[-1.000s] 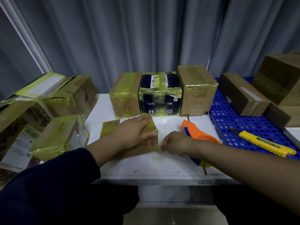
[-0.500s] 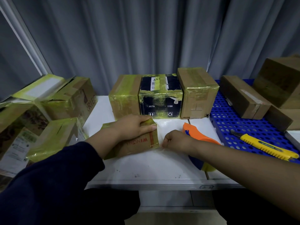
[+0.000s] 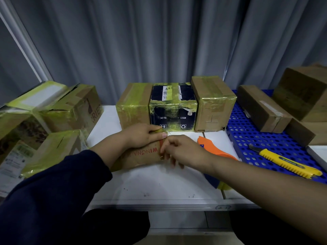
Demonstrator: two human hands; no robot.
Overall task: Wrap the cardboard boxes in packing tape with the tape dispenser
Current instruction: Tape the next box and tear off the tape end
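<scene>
Dark navy long sleeve (image 3: 53, 191) on the left, soft fabric w/ cuff bunched at mid-forearm, left hand (image 3: 141, 136) bare; right forearm (image 3: 247, 172) & right hand (image 3: 185, 152) uncovered; dark trousers (image 3: 115, 225) at near edge

Matt cardboard box (image 3: 141, 156), glossy tape; perforated plastic tray (image 3: 247, 138); smooth tabletop (image 3: 159, 183)

Orange tape dispenser (image 3: 215, 148), blue perforated tray (image 3: 247, 138)

Dim, cool bluish cast. Soft light from above; white tabletop (image 3: 159, 183) brightest, sheen on yellow-green tape (image 3: 172, 103) across black printed carton (image 3: 189, 110). Lower corners near black. Wide-angle bowing at edges. Red print on small brown cardboard box (image 3: 139, 157) legible; right hand (image 3: 185, 152) fingers (image 3: 174, 162) motion-blurred.
</scene>
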